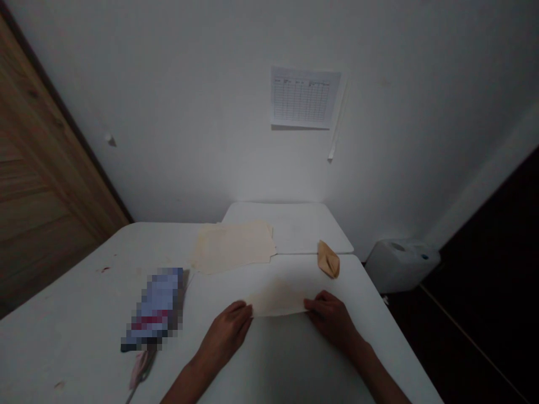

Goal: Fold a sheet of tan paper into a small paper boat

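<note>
**Paper folding: early stage, first sheet in hand**

Your left hand (227, 331) and right hand (332, 320) each hold one end of a pale cream rectangular sheet of paper (278, 300). The sheet lies flat on the white table (84, 314), close to its near edge and toward its right side. Each grip is pinched on the sheet's near corner, fingers on top.

Status, judged from the layout:

- Done: one small tan folded paper piece (328, 259) rests near the table's right edge, well apart from your hands.
- In hand: the sheet shows no distinct crease; whether it is already doubled over cannot be told in this dim light.
- Left: a loose stack of cream paper sheets (233, 247) waits near the table's far edge.

A pixelated blue-and-white rectangular object (155, 308) lies toward the near left.
</note>
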`<move>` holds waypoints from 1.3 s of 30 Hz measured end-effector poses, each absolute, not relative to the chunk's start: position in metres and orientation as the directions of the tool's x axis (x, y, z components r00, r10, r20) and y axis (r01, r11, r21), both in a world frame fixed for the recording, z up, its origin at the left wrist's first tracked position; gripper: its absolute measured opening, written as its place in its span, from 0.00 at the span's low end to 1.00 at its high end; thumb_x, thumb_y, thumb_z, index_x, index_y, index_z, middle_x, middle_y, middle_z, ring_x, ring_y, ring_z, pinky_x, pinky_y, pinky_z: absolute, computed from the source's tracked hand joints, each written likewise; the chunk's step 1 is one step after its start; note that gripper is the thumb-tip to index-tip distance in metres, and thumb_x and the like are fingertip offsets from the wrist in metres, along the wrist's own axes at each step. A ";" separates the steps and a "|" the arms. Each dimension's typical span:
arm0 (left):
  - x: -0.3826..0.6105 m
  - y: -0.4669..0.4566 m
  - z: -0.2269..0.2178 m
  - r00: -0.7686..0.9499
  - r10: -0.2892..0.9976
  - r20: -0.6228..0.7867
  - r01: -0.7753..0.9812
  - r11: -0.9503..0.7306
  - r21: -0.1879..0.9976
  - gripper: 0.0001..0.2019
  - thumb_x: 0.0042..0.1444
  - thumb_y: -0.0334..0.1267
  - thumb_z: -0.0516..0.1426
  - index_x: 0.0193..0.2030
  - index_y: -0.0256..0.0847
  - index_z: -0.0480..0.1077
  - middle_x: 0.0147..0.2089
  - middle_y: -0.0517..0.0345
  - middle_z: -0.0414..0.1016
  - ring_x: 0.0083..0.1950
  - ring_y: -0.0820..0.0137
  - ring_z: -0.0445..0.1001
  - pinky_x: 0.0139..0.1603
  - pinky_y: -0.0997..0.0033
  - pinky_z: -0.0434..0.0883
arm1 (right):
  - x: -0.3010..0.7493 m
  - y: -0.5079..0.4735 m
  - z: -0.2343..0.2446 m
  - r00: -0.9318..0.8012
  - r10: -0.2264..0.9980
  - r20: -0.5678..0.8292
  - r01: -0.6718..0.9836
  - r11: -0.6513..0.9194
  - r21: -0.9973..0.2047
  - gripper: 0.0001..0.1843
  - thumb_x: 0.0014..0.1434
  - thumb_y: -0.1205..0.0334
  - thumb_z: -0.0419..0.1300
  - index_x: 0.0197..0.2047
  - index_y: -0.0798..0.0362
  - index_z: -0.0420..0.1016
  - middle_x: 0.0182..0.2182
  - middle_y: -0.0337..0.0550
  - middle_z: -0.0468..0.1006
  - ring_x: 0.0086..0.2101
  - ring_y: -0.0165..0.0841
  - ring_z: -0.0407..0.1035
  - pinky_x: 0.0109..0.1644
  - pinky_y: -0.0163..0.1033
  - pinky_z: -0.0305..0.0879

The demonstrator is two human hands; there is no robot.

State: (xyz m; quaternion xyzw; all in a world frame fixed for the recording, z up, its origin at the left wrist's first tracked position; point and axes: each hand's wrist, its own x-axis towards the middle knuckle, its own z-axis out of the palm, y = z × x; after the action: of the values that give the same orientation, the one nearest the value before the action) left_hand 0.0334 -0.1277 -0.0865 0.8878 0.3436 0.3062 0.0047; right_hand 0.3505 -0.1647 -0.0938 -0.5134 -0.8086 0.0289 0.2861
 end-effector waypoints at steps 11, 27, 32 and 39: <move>0.038 -0.127 -0.081 0.496 0.681 0.539 0.659 -0.700 0.277 0.11 0.66 0.42 0.51 0.46 0.41 0.72 0.37 0.53 0.78 0.41 0.63 0.77 0.42 0.63 0.76 | 0.346 -0.163 -0.088 -0.158 0.900 0.406 0.814 0.352 -0.463 0.12 0.65 0.58 0.54 0.44 0.50 0.78 0.33 0.44 0.78 0.32 0.33 0.72 0.39 0.37 0.69; 0.065 -0.100 -0.078 0.511 0.765 0.392 0.725 -0.628 0.282 0.13 0.67 0.39 0.48 0.32 0.41 0.67 0.35 0.54 0.70 0.37 0.65 0.71 0.40 0.66 0.69 | 0.337 -0.152 -0.095 0.003 0.912 0.410 0.767 0.261 -0.586 0.16 0.62 0.59 0.56 0.51 0.53 0.72 0.29 0.41 0.76 0.29 0.34 0.71 0.37 0.39 0.68; 0.066 -0.100 -0.083 0.519 0.752 0.407 0.738 -0.634 0.229 0.13 0.67 0.39 0.48 0.33 0.41 0.67 0.37 0.54 0.69 0.38 0.65 0.70 0.41 0.65 0.69 | 0.333 -0.150 -0.095 -0.014 0.897 0.442 0.817 0.265 -0.512 0.16 0.63 0.60 0.55 0.53 0.53 0.71 0.31 0.43 0.76 0.30 0.35 0.71 0.38 0.40 0.70; 0.066 -0.098 -0.088 0.523 0.743 0.418 0.731 -0.643 0.228 0.11 0.67 0.38 0.48 0.35 0.40 0.68 0.39 0.52 0.70 0.40 0.64 0.71 0.43 0.63 0.70 | 0.316 -0.157 -0.089 -0.245 0.800 0.548 0.916 0.376 -0.140 0.15 0.64 0.71 0.50 0.50 0.52 0.73 0.46 0.52 0.74 0.44 0.41 0.69 0.50 0.48 0.65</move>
State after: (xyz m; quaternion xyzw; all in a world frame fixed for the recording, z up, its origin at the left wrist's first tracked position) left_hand 0.0657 -0.0983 -0.0881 0.8724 0.4223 0.2456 0.0120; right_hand 0.3164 -0.1572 -0.0889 -0.5486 -0.7820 -0.1048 0.2766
